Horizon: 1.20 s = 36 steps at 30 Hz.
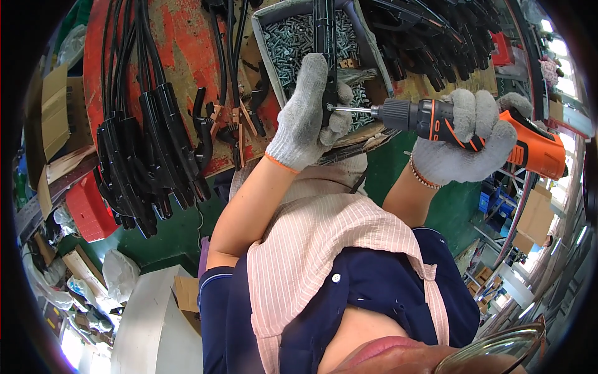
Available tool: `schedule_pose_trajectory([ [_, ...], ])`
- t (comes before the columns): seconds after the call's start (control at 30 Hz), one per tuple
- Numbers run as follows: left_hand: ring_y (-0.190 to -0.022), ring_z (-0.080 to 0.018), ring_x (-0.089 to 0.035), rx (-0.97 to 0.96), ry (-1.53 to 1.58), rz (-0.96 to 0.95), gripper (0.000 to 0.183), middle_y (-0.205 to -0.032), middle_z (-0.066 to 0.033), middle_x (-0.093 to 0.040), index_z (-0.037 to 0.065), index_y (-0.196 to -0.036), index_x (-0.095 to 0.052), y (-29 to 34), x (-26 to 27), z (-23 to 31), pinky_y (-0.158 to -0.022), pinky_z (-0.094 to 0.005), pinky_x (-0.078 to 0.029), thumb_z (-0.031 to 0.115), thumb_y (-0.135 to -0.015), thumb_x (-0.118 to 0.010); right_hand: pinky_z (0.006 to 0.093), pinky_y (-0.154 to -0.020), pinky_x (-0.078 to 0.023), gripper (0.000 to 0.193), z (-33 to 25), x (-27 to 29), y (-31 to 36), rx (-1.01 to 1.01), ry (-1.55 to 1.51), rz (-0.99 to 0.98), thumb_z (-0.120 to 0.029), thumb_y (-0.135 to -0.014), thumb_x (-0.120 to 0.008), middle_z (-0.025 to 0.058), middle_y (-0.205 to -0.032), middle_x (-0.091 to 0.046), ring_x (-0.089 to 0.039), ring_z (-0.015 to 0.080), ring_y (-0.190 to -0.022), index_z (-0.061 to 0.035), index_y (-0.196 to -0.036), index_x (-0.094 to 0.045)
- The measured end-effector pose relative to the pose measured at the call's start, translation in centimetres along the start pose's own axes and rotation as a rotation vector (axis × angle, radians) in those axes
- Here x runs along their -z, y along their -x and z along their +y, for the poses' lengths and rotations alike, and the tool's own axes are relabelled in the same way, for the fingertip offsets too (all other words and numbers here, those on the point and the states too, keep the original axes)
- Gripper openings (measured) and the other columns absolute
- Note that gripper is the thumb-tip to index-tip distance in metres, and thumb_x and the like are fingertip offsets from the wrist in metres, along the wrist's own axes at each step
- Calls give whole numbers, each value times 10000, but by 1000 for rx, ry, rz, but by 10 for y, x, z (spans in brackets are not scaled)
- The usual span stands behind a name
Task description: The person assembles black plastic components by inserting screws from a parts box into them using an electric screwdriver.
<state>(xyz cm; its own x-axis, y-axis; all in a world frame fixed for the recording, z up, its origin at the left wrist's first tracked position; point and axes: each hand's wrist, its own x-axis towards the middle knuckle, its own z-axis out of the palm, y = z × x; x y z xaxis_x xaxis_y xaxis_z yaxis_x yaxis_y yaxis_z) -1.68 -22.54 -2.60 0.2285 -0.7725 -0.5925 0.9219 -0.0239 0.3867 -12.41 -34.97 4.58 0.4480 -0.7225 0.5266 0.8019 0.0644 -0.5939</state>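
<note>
My left hand [302,121], in a grey knit glove, is wrapped round a long black plastic handle [324,34] held upright in the view. In my right hand [464,149], gloved alike, is an orange and black power drill [539,149] pointing left. Its thin bit [354,110] reaches the side of the black handle by my left fingers, where a small shiny screw head shows. Behind my left hand stands a grey box [381,56] of loose silver screws [283,47]. Parts of the handle are hidden by my fingers.
A worn red workbench [180,31] runs along the far side. Black cables with black clamp handles [156,149] hang over its left edge, beside copper-coloured clamp parts [240,124]. More black handles [430,43] are heaped at right. A red plastic bin [90,209] sits at left.
</note>
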Motion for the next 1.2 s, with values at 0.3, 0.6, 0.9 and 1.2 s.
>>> schedule_pose_trajectory([
  [0.3, -465, -94, -484, 4, -6, 9, 620, -646, 2, -527, 121, -815, -563, -3, 1, -2, -365, -199, -299, 735, -852, -491, 224, -487, -446, 431, 5, -6, -11, -25, 11, -186, -106, -896, -601, 6, -661, -466, -450, 109, -512, -124, -1284, -413],
  [0.6, -471, -54, -442, -4, -14, 117, 806, -623, 1, -521, 84, -863, -585, -5, -2, -7, -381, -155, -296, 865, -749, -420, 224, -429, -449, 435, 7, -15, -17, -131, 229, -326, -75, -858, -600, 20, -651, -497, -450, 125, -441, -125, -1254, -430],
  [0.9, -529, -69, -430, -21, 103, 32, 782, -795, -19, -537, 141, -1075, -543, -2, 0, -5, -400, -162, -310, 848, -779, -394, 251, -402, -426, 495, 23, -32, -8, -58, 122, -330, -22, -832, -561, 89, -640, -506, -461, 146, -427, -49, -1293, -382],
  [1.2, -480, -75, -445, 97, 35, 63, 702, -663, 20, -479, 115, -886, -539, -1, -3, 0, -385, -186, -310, 803, -818, -418, 367, -490, -541, 598, 14, -19, -27, -109, 95, -316, -3, -873, -574, 158, -742, -563, -581, 230, -563, -38, -1404, -302],
])
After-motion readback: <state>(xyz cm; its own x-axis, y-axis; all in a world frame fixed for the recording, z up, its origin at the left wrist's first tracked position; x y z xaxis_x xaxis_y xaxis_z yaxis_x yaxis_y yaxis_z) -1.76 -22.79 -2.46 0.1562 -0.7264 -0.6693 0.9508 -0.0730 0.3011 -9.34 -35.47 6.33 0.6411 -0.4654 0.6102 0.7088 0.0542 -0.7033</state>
